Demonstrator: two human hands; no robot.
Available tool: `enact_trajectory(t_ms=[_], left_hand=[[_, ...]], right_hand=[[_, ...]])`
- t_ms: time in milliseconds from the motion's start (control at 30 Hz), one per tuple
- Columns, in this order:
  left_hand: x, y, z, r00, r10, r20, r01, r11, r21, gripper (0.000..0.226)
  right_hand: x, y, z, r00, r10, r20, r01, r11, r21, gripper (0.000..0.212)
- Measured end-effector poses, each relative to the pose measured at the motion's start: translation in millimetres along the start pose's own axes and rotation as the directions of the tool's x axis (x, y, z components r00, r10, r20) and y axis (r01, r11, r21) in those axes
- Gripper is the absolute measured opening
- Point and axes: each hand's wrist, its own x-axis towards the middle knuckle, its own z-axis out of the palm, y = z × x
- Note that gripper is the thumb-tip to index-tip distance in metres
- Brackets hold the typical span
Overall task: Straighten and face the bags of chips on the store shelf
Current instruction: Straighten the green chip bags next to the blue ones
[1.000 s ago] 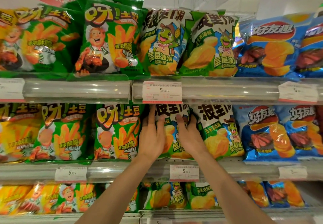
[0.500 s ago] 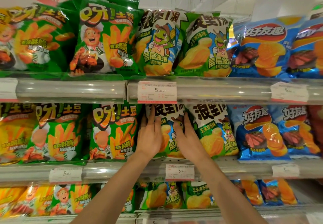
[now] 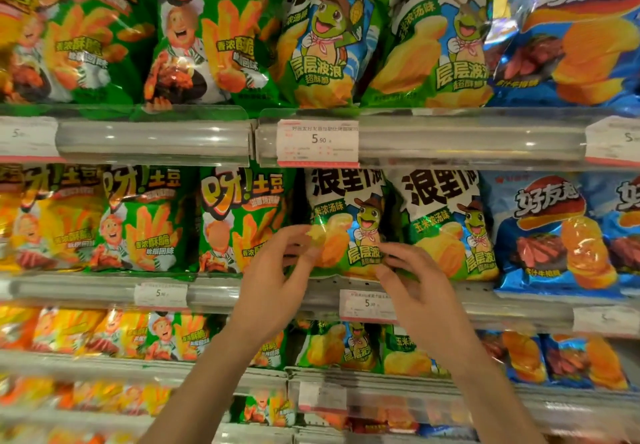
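Observation:
A green and white chip bag with a turtle in a hat (image 3: 346, 215) stands upright and faces front on the middle shelf. My left hand (image 3: 273, 277) hovers in front of its lower left corner. My right hand (image 3: 415, 284) is in front of its lower right corner. The fingers of both hands are loosely curled and grip nothing; motion blur hides whether the fingertips touch the bag. A second turtle bag (image 3: 446, 225) stands just to the right, also facing front.
Green fries bags (image 3: 239, 218) fill the shelf to the left and blue bags (image 3: 550, 232) to the right. A clear rail with a price tag (image 3: 367, 305) runs along the middle shelf's front edge. More bags stand on the shelves above and below.
Both hands lay flat against the turtle bag's sides; now they have come down and back off it, fingers curled. The view has moved closer to the shelf.

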Motion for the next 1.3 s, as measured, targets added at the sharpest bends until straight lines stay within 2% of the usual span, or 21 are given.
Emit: enact_trajectory(t_ms=[100, 267, 433, 533, 633, 767, 900, 1067, 1167, 1300], left_hand=[[-30, -6, -11, 0.996, -0.082, 0.019, 0.081, 0.996, 0.024, 0.025], [-66, -34, -26, 0.971, -0.231, 0.054, 0.231, 0.973, 0.009, 0.022], [-75, -58, -42, 0.964, -0.249, 0.09, 0.252, 0.968, -0.02, 0.022], [-67, -70, -62, 0.969, -0.209, 0.132, 0.218, 0.974, -0.056, 0.018], [-54, -81, -91, 0.972, -0.145, 0.183, 0.164, 0.982, -0.094, 0.019], [-37, -91, -130, 0.976, -0.054, 0.211, 0.086, 0.986, -0.145, 0.016], [-22, -92, -157, 0.976, 0.002, 0.216, 0.043, 0.978, -0.206, 0.018], [-5, -90, -162, 0.991, 0.035, 0.132, -0.003, 0.972, -0.235, 0.023], [12, -88, -154, 0.997, 0.069, 0.046, -0.06, 0.981, -0.182, 0.037], [45, -80, -134, 0.988, 0.155, -0.022, -0.156, 0.987, -0.046, 0.05]], right_hand=[[-24, 12, -2, 1.0, 0.012, 0.016, -0.012, 1.0, -0.014, 0.03], [-57, 39, 9, 0.986, 0.156, 0.062, -0.155, 0.988, -0.025, 0.019], [-73, 38, 33, 0.978, 0.209, 0.028, -0.206, 0.976, -0.07, 0.021], [-76, 22, 54, 0.973, 0.23, -0.008, -0.229, 0.965, -0.13, 0.02], [-78, 4, 83, 0.98, 0.175, -0.096, -0.19, 0.964, -0.187, 0.021], [-74, -25, 124, 0.978, 0.132, -0.164, -0.16, 0.972, -0.171, 0.02], [-63, -54, 151, 0.976, 0.084, -0.2, -0.127, 0.969, -0.21, 0.036], [-25, -67, 160, 0.982, 0.015, -0.187, -0.074, 0.946, -0.317, 0.043], [11, -76, 161, 0.974, -0.07, -0.215, 0.011, 0.964, -0.265, 0.042], [55, -88, 162, 0.973, -0.153, -0.175, 0.095, 0.949, -0.299, 0.059]])
